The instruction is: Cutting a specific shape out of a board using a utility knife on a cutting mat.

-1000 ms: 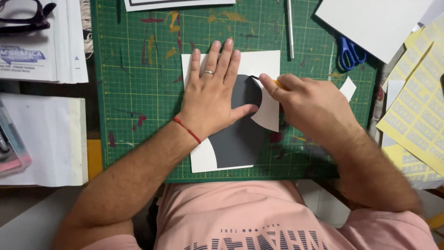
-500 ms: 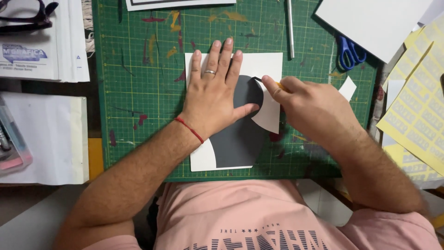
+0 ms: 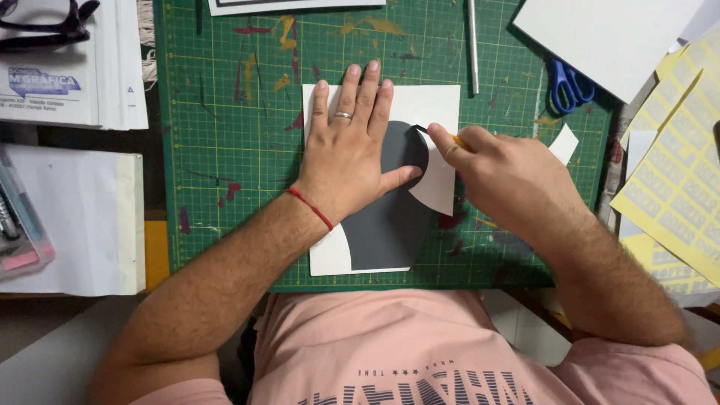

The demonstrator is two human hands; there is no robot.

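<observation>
Lying under left hand (image 3: 349,161), card (image 3: 390,217); right hand (image 3: 506,176) w/ knife at edge.

The green cutting mat (image 3: 225,150) lies bare left of the left hand (image 3: 349,165), so a hand could pass there between the white card (image 3: 427,105) and the mat's left edge. To the right, the right hand (image 3: 510,176) fills the space beside the card; past it lie a small white scrap (image 3: 564,144) and blue scissors (image 3: 570,84). A metal rod (image 3: 473,45) lies above the card. Yellow label sheets (image 3: 675,180) crowd the right edge, stacked papers (image 3: 75,217) the left.
</observation>
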